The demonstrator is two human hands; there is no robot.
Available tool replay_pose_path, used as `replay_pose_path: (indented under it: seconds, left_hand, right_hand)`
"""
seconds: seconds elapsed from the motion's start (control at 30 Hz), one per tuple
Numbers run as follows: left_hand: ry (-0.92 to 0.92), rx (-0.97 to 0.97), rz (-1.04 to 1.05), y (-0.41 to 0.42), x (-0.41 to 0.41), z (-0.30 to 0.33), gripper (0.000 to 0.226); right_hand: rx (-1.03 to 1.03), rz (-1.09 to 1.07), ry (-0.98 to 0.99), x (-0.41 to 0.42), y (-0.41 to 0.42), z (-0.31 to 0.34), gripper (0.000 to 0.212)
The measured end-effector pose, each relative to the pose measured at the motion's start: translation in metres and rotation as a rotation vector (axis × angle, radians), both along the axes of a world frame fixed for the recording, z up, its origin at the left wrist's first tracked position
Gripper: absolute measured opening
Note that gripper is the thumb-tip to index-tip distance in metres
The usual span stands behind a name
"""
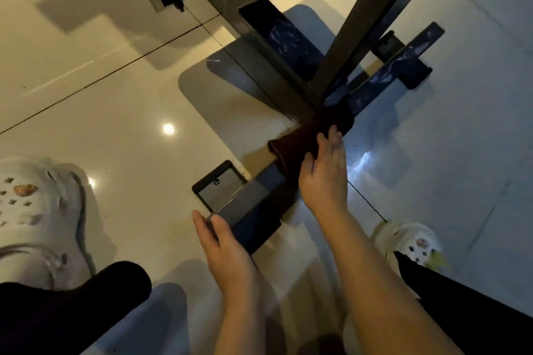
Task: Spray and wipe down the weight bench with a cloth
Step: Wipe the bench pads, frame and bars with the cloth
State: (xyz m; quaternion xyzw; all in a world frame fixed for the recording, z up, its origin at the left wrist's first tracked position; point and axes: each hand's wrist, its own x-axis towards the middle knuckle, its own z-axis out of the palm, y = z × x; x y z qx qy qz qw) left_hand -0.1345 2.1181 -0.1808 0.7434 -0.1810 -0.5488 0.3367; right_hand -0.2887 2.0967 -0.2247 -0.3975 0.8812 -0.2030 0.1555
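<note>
Cloth (291, 153) under flat right hand (324, 179)

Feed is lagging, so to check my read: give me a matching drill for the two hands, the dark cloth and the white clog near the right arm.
Things:
1. left hand
2. right hand
3. dark maroon cloth
4. white perforated clog

States:
A. draped over the black metal floor bar
B. standing on the glossy tile floor
C. touching the bar's near end
D. pressing on the cloth

Pairs: 1-C, 2-D, 3-A, 4-B
</note>
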Motion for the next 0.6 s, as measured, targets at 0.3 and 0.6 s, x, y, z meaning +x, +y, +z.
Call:
replay_pose_path:
  seconds: [0.3,0.6]
  left_hand:
    - [0.042,-0.138,0.004,0.011,0.001,-0.019,0.051]
    - [-0.009,-0.104,0.018,0.007,-0.007,-0.024,0.048]
  right_hand:
    - [-0.059,-0.008,0.035,0.077,0.01,-0.002,0.066]
    - [0.069,0.026,0.104,-0.048,-0.042,-0.01,0.064]
